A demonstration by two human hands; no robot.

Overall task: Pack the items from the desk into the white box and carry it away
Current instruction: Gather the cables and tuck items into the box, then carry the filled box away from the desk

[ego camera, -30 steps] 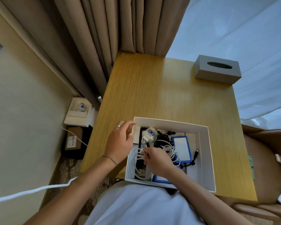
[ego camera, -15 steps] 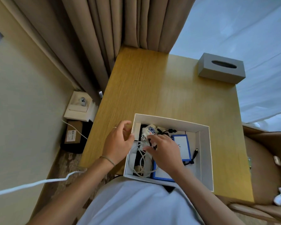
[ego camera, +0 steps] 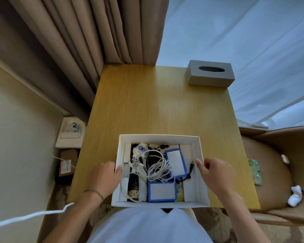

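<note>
You stand at a light wooden desk set against beige pleated curtains, with pale sheer fabric to the right.

Your left hand grips the left wall of the open white cardboard box: the thumb hooks over the rim to the inside, the fingers curl down the outer face. Your right hand sits at the right wall, fingers loosely bent and a little apart, tips at the rim; you cannot tell whether they grip it yet.

The box lies at the desk's near edge, just in front of your white shirt. In it lie a coiled white cable, a white plug adapter with a blue printed label, too small to read, two blue-edged flat packs with white faces and a black cord.

Half a second ago your right hand was inside the box on the cables and your left hand at the far left corner; both have moved out to the side walls.

A grey tissue box stands at the far right corner, well apart.
</note>
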